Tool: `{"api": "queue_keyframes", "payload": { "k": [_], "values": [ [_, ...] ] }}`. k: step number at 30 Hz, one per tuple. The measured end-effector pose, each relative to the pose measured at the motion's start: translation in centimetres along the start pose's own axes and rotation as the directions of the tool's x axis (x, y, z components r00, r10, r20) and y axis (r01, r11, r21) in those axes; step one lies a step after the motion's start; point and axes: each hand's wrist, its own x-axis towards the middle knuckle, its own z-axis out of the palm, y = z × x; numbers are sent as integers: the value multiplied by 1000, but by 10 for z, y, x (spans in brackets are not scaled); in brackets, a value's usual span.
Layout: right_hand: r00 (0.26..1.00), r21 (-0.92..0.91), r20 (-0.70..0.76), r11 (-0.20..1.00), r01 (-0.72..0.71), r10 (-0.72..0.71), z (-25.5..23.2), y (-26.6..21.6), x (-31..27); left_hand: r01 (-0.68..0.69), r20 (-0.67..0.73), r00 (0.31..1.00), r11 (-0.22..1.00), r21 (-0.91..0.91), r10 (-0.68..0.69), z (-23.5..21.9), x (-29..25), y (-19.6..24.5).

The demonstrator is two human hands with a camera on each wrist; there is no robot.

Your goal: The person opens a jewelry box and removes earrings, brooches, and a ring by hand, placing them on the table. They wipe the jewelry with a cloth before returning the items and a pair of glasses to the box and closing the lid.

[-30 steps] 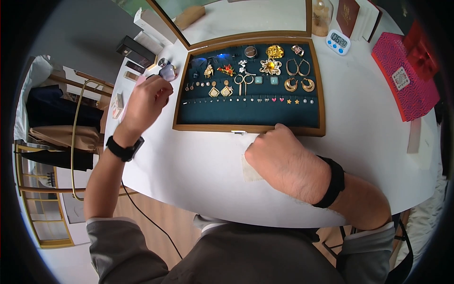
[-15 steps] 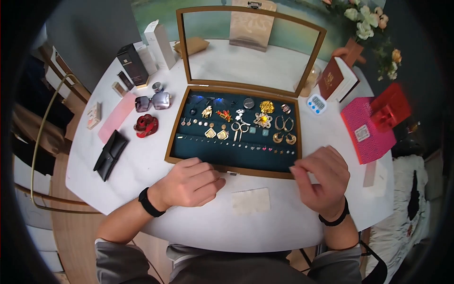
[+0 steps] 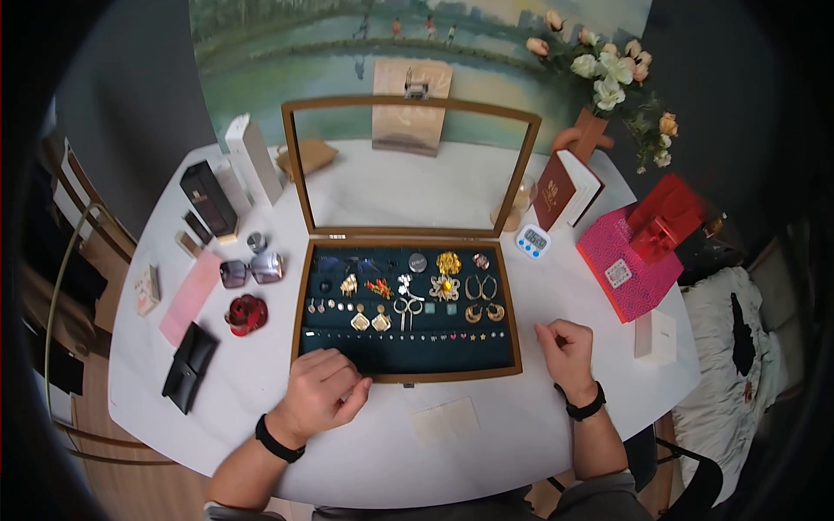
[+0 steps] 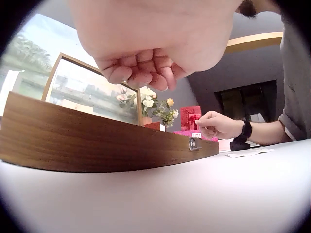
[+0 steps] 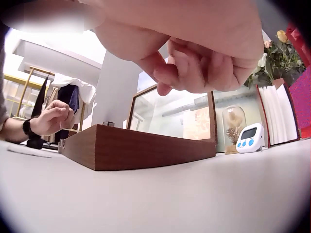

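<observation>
A wooden jewelry box (image 3: 519,347) stands with its glass lid raised, its dark green lining set with rows of earrings, brooches and rings. By its front left corner hovers my left hand (image 3: 321,395), fingers loosely curled and nothing in them. Off the box's right side is my right hand (image 3: 569,356), also loosely curled around nothing. The left wrist view has the left hand's curled fingers (image 4: 141,77) above the box's front wall. A small metal clasp (image 4: 195,143) sits on that wall. In front of the box lies a pale cloth (image 3: 445,420).
Sunglasses (image 3: 252,270), a red flower-shaped ornament (image 3: 247,314), a black case (image 3: 189,368) and several cosmetic boxes lie to the left. At right stand a white timer (image 3: 532,241), a dark red book (image 3: 556,187) and a pink gift bag (image 3: 630,260). Behind is a flower vase (image 3: 591,130).
The left hand came from the table's left side to the box's front left. The right hand moved from the front edge out to the right. The head view now takes in more of the background.
</observation>
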Motion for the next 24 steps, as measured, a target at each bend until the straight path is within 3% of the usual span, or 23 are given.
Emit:
{"api": "queue_keyframes", "payload": {
  "k": [2,6,12,15,17,19,20,24],
  "values": [
    [993,46,40,992,-114,112,-2,6,-2,28,-22,999,1000,-1,-28,1,-1,-2],
    [996,-14,47,997,-81,82,-2,5,-3,168,-95,980,984,-52,-173,3,-3,-4],
    [999,-47,31,999,19,-18,2,-2,0,409,-198,879,900,-153,-433,4,-8,-5],
    [999,-78,22,996,34,-33,1,-4,2,391,-268,868,908,-151,-419,9,-13,-11],
    [999,-80,6,996,39,-38,-1,-3,1,314,-277,905,946,-77,-323,6,-8,-10],
    [1000,-108,2,994,-1,1,-2,1,3,49,-193,981,996,79,-32,3,5,-12],
    [1000,-100,-15,995,-2,1,-2,3,5,-1,-109,994,992,125,15,-3,14,-13],
    [1000,-112,-6,993,-22,21,-3,1,2,36,-141,990,963,268,2,-40,103,-12]
  ]
}}
